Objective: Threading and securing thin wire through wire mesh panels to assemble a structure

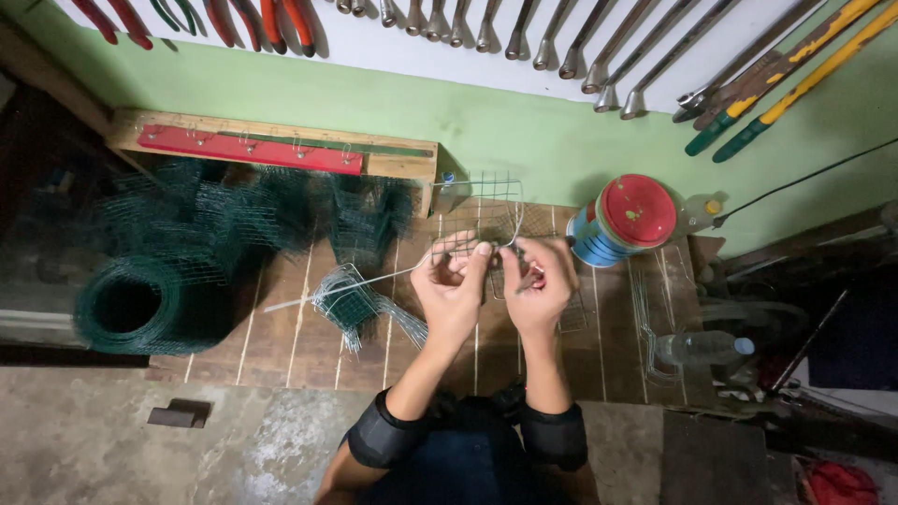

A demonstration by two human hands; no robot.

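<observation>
Seen from above, a person's two bare hands meet over a wooden slatted surface [281,346], working a long thin wire [374,278]. The left hand [452,285] has its grip closed, thumb and fingertips pinching the wire near its right end, where it bends upward into a small loop. The right hand [541,281], just beside the left and almost touching it, is also closed, around what looks like a small plier-like tool [529,280] with a reddish handle; blur hides how its tip meets the wire. The wire's long axis runs from the left hand's grip out to the left and slightly down, its free end well left of the hands, so the left hand is the nearer one along its length. Just left of the hands and below the wire lies a small folded piece of green wire mesh [351,304]. Far left of the hands sits a large roll of green mesh [140,304], with loose mesh piled behind it. Right of the hands stands a blue tin with a red lid [625,220], and below that tin a clear plastic bottle [702,348] lies on its side. Wrenches [524,28] and pliers hang on the green and white wall beyond the hands.
</observation>
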